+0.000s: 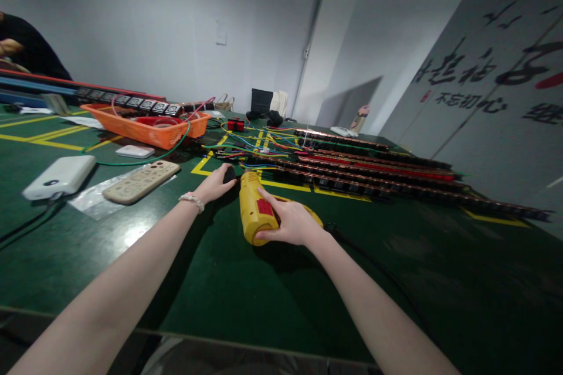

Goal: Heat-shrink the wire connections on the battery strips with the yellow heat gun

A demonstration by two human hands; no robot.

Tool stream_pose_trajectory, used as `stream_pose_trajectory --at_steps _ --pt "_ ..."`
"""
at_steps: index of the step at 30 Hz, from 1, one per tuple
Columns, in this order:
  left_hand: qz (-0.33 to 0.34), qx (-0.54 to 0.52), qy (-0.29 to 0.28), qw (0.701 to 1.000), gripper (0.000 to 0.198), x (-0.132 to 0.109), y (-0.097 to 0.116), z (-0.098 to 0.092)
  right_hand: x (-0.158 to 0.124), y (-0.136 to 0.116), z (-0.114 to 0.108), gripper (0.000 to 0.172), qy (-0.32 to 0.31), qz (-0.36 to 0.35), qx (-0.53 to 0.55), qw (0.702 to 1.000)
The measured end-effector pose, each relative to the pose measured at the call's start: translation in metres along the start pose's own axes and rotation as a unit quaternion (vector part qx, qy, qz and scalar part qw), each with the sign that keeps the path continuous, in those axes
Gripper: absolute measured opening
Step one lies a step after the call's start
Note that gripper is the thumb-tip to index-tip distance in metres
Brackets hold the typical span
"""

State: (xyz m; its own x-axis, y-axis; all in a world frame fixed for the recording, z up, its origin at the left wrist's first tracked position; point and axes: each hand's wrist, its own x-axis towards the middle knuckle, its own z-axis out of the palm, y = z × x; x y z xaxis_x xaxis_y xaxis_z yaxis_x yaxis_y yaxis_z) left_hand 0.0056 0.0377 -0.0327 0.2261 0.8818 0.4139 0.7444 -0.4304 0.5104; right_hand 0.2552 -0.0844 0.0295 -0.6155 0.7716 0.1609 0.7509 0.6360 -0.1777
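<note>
My right hand (294, 221) is wrapped round the body of a yellow heat gun (250, 202), just above the green tabletop. A red patch shows on the gun's side, and its handle lies partly behind my hand. Left of the gun's front end, my left hand (213, 183) has its fingers closed on a small black object (229, 174), whose kind I cannot make out. Just beyond both hands lie thin coloured wires (264, 149), joined to long dark strips (343, 173) that stretch off to the right.
An orange basket (167, 136) stands back left. Nearer are a beige remote control (141, 181), a white power bank (59, 177) with a cable, and a white flat case (135, 152). A black cord (382, 269) trails right of the gun. Another person's dark sleeve (33, 41) shows far left.
</note>
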Motion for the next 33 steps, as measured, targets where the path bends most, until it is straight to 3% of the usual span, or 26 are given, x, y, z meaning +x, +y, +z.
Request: stream_pose_trajectory --at_steps 12,22,33 --pt "0.000 0.000 -0.009 1.000 0.055 -0.001 0.004 -0.003 0.000 0.004 -0.001 0.092 0.014 0.038 -0.036 0.999" --pt "0.008 0.002 0.002 1.000 0.053 0.001 -0.002 0.001 -0.006 -0.005 0.003 0.101 -0.004 -0.036 -0.015 0.999" --pt "0.005 -0.001 0.001 1.000 0.056 0.001 -0.003 0.002 -0.003 -0.005 0.002 0.101 -0.006 -0.030 -0.002 1.000"
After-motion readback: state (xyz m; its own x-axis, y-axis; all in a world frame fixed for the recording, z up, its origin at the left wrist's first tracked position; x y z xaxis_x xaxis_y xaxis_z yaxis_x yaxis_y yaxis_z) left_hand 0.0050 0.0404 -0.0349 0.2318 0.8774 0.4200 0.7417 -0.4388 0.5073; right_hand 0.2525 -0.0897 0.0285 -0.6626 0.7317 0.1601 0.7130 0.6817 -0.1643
